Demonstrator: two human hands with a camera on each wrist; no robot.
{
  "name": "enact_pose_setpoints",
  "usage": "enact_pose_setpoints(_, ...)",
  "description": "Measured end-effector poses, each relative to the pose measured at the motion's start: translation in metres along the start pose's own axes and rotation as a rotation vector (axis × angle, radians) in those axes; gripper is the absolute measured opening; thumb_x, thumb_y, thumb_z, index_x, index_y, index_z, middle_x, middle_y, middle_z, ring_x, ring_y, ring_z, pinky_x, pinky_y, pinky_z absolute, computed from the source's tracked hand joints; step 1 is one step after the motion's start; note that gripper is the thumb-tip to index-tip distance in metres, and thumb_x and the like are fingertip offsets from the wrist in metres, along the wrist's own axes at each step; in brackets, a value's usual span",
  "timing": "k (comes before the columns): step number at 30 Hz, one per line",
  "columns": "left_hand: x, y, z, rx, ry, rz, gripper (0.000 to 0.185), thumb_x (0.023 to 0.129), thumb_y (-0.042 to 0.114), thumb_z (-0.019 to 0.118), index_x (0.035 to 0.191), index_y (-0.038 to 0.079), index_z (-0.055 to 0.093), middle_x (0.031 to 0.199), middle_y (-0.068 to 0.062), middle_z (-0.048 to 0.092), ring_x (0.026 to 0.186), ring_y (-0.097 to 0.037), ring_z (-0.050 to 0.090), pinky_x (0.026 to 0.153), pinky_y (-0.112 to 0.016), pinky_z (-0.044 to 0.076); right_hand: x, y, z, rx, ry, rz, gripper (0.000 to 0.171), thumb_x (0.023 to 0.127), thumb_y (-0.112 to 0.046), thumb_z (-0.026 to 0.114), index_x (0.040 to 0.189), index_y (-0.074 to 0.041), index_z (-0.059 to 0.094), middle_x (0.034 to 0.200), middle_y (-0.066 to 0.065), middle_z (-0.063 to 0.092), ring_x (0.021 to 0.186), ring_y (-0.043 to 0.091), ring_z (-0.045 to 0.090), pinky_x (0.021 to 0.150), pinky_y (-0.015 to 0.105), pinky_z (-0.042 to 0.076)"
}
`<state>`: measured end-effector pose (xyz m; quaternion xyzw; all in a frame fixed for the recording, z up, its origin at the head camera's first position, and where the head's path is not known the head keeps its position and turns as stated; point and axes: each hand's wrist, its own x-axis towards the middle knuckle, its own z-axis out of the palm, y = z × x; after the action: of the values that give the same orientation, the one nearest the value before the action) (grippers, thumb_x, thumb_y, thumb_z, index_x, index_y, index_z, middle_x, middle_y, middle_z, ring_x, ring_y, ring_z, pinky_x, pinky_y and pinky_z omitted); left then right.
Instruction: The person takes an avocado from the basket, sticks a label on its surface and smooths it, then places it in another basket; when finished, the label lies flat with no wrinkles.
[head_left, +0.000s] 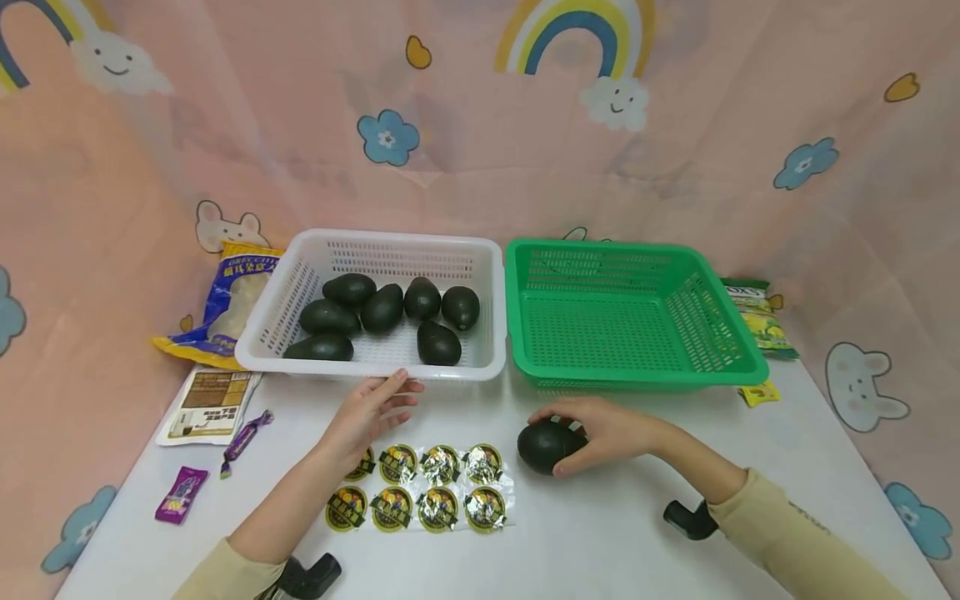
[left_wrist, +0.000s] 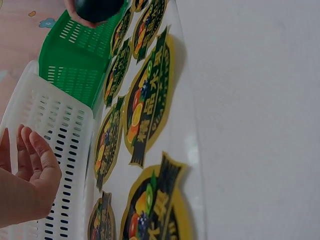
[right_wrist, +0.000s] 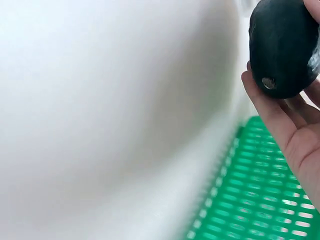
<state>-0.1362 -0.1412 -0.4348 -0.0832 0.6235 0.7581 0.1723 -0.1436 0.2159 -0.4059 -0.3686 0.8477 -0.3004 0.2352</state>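
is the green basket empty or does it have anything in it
Empty. The green slotted plastic basket shows only its bare mesh floor in the head view; all seven loose dark avocados lie in the white plastic basket beside it.

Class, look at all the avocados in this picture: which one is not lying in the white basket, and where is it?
The avocado on the table, gripped by the right hand in front of the green basket. The others lie in the white basket.

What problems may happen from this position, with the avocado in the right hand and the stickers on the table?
The avocado is round and the right hand grips it only from one side, so it might slip and roll along the table.
The left hand hangs open over the sticker sheet, close to the white basket; it may nudge the basket or crease the sheet.
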Motion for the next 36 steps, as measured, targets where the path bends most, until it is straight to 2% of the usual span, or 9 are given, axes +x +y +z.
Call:
enact_pose_setpoints(7, 0.0, 0.0, 0.0, -0.004, 0.007, -0.001, 0.038, 0.095, 0.041, 0.062, 0.11, 0.006, 0.061, 0.1, 0.003, 0.07, 0.093, -0.014, 0.062, 0.09, -0.035, 0.051, 0.006, 0.013, 0.016, -0.08, 0.027, -0.014, 0.061, 0.082, -0.047, 0.076, 0.132, -0.02, 0.057, 0.125, -0.007, 0.059, 0.112, 0.012, 0.054, 0.093, 0.038, 0.046)
enact_pose_setpoints(18, -0.001, 0.002, 0.002, -0.008, 0.006, 0.021, 0.038, 0.096, 0.04, 0.06, 0.109, 0.005, 0.061, 0.1, 0.001, 0.069, 0.095, -0.015, 0.062, 0.095, -0.038, 0.049, 0.005, 0.012, 0.013, -0.072, 0.012, 0.023, 0.073, 0.08, -0.053, 0.075, 0.139, -0.019, 0.051, 0.136, -0.007, 0.053, 0.125, 0.014, 0.048, 0.102, 0.039, 0.041)
enact_pose_setpoints(24, -0.002, 0.001, 0.002, 0.01, 0.004, 0.033, 0.044, 0.097, 0.041, 0.059, 0.113, 0.0, 0.059, 0.107, -0.007, 0.068, 0.1, -0.021, 0.06, 0.099, -0.04, 0.046, 0.007, 0.012, 0.013, -0.054, 0.025, 0.024, 0.08, 0.078, -0.054, 0.076, 0.142, -0.016, 0.048, 0.139, -0.004, 0.052, 0.126, 0.015, 0.048, 0.103, 0.041, 0.04)
enact_pose_setpoints(26, -0.003, -0.001, 0.002, 0.066, -0.02, 0.055, 0.047, 0.097, 0.042, 0.058, 0.118, 0.0, 0.059, 0.112, -0.011, 0.066, 0.104, -0.024, 0.06, 0.098, -0.04, 0.047, 0.008, 0.011, 0.012, -0.041, 0.033, 0.02, 0.08, 0.079, -0.054, 0.076, 0.143, -0.015, 0.047, 0.14, -0.004, 0.051, 0.126, 0.015, 0.047, 0.104, 0.041, 0.04)
enact_pose_setpoints(28, -0.006, -0.005, 0.004, 0.216, -0.075, 0.093, 0.048, 0.097, 0.042, 0.059, 0.123, 0.002, 0.059, 0.118, -0.012, 0.064, 0.109, -0.026, 0.059, 0.096, -0.04, 0.048, 0.009, 0.009, 0.012, -0.041, 0.055, 0.006, 0.076, 0.081, -0.053, 0.074, 0.143, -0.016, 0.048, 0.14, -0.004, 0.051, 0.128, 0.016, 0.046, 0.104, 0.042, 0.039)
enact_pose_setpoints(30, -0.011, -0.011, 0.007, 0.494, -0.163, 0.174, 0.051, 0.094, 0.043, 0.062, 0.129, 0.005, 0.059, 0.124, -0.011, 0.062, 0.115, -0.029, 0.055, 0.098, -0.043, 0.046, 0.011, 0.006, 0.013, -0.057, 0.092, -0.013, 0.07, 0.084, -0.052, 0.072, 0.141, -0.017, 0.05, 0.139, -0.007, 0.051, 0.129, 0.015, 0.046, 0.104, 0.043, 0.039)
enact_pose_setpoints(32, -0.016, -0.018, 0.012, 0.83, -0.249, 0.29, 0.058, 0.09, 0.045, 0.067, 0.132, 0.007, 0.057, 0.129, -0.011, 0.057, 0.121, -0.031, 0.05, 0.1, -0.047, 0.043, 0.013, 0.001, 0.015, -0.093, 0.149, -0.061, 0.06, 0.087, -0.049, 0.07, 0.136, -0.017, 0.054, 0.135, -0.008, 0.053, 0.128, 0.015, 0.047, 0.103, 0.042, 0.04)
enact_pose_setpoints(34, -0.019, -0.025, 0.016, 1.114, -0.297, 0.425, 0.06, 0.084, 0.046, 0.073, 0.127, 0.006, 0.058, 0.131, -0.012, 0.053, 0.123, -0.032, 0.045, 0.101, -0.049, 0.04, 0.016, -0.005, 0.019, -0.129, 0.207, -0.123, 0.05, 0.089, -0.043, 0.07, 0.13, -0.016, 0.06, 0.129, -0.009, 0.057, 0.123, 0.013, 0.05, 0.101, 0.04, 0.042)
enact_pose_setpoints(36, -0.019, -0.031, 0.019, 1.261, -0.319, 0.522, 0.06, 0.08, 0.045, 0.078, 0.119, 0.005, 0.059, 0.132, -0.014, 0.049, 0.124, -0.033, 0.04, 0.104, -0.05, 0.037, 0.02, -0.011, 0.024, -0.18, 0.265, -0.19, 0.041, 0.089, -0.037, 0.072, 0.122, -0.015, 0.064, 0.123, -0.01, 0.06, 0.117, 0.012, 0.053, 0.097, 0.038, 0.045)
